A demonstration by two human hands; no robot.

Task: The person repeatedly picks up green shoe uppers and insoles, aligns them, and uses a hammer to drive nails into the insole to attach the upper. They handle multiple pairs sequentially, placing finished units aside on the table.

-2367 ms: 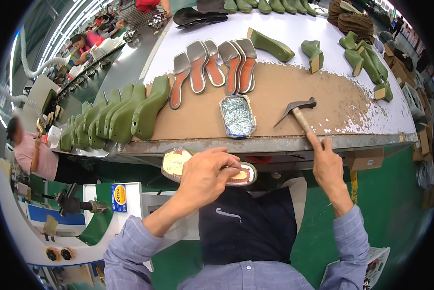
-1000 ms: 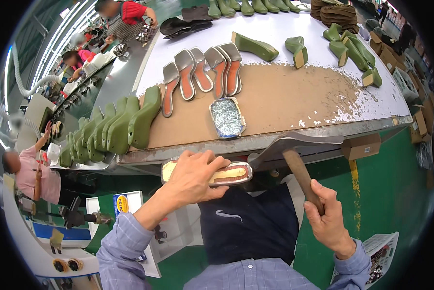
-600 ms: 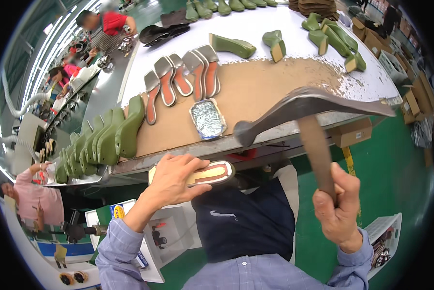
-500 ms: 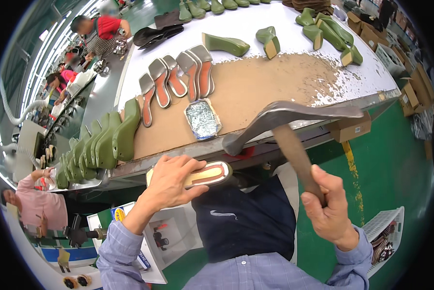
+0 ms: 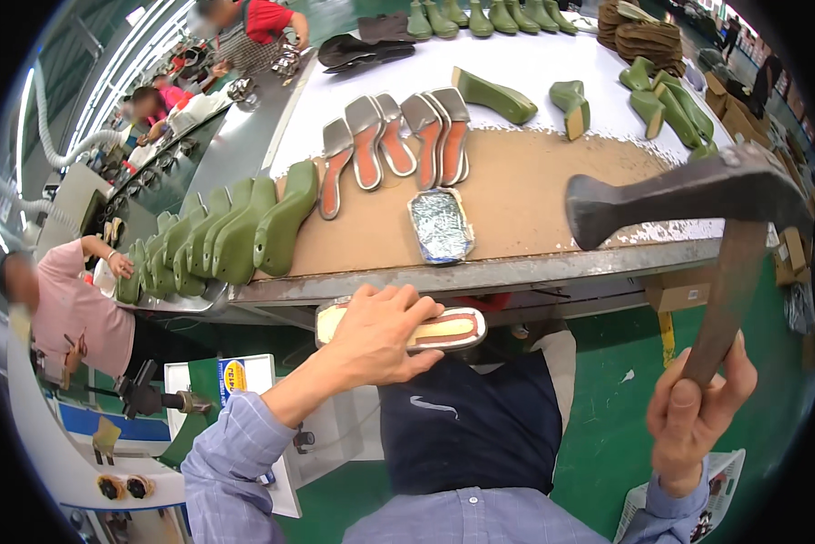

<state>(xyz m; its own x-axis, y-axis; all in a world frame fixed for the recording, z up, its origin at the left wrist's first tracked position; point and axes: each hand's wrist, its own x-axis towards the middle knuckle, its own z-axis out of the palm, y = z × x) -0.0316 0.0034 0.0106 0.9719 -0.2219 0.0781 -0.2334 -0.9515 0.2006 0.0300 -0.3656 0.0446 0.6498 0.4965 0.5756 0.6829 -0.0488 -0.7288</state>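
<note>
My left hand [image 5: 375,340] is closed over a shoe [image 5: 462,328], gripping it bottom up above my lap, just in front of the bench edge. Its underside shows a pale yellow and brown centre with a white border; my palm covers the middle. On the right, my right hand [image 5: 702,408] is wrapped round the wooden handle of a hammer [image 5: 666,198]. The hammer is raised well apart from the shoe, its long dark metal head turned across the bench's right side.
Green shoe lasts [image 5: 230,240] stand in a row at the bench's left edge. Several grey and orange shoe pieces [image 5: 366,154] lie behind a plastic-wrapped block [image 5: 441,227]. More lasts [image 5: 493,95] lie farther back. A person in pink [image 5: 85,299] is at left, a white crate [image 5: 734,490] at lower right.
My right hand has swung the hammer up and to the right. The whole view has shifted, so the bench things appear farther right. My left hand keeps its grip on the shoe.
</note>
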